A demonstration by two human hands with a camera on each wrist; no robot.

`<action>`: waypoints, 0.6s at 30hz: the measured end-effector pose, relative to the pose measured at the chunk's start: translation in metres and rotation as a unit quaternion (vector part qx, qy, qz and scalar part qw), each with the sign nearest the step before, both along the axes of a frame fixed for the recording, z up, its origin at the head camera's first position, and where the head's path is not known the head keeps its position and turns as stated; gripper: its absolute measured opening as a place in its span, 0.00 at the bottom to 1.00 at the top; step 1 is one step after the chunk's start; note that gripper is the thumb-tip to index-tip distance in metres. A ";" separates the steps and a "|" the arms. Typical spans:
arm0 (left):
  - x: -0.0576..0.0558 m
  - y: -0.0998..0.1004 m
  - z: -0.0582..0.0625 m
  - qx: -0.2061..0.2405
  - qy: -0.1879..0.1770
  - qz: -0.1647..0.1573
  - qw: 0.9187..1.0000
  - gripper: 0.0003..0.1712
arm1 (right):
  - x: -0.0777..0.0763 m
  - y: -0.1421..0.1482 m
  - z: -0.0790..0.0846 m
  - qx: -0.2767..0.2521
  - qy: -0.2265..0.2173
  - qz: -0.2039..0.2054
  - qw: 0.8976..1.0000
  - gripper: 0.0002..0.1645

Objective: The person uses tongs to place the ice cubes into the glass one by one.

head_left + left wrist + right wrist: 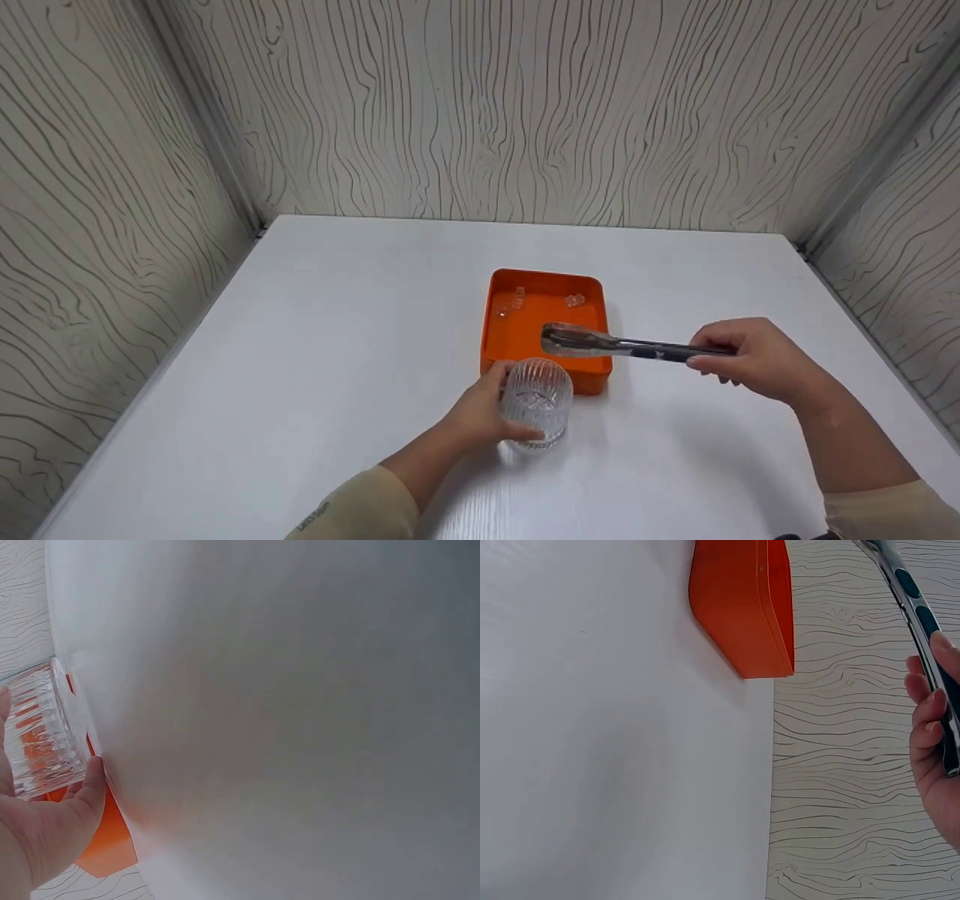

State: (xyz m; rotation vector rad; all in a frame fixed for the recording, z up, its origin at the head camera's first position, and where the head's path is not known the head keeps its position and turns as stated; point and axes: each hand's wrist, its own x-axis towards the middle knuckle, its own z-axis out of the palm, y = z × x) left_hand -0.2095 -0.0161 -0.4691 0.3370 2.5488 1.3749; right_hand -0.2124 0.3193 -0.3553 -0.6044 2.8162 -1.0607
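Observation:
My left hand (480, 409) grips a clear ribbed glass (538, 401) from its left side, close to the near edge of an orange tray (495, 330). Through the glass, something clear shows near its bottom, too blurred to name. In my right hand (757, 360) is a pair of metal tongs (652, 349) with dark grip pads, held level from the right. The tongs' head hangs over the tray's near part; whether it pinches anything cannot be told. Inside the tray lie several clear cubes, some at the left wall and a few clear cubes (574, 301) at the back right.
The tray and glass are on a white table (360, 315). Wood-grain patterned panels (480, 112) stand behind the table and on both sides, with metal posts at the corners.

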 end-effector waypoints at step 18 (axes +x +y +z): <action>-0.001 0.002 -0.001 -0.003 -0.015 0.008 1.000 0.46 | 0.003 -0.003 -0.009 -0.018 -0.001 0.084 0.996 0.04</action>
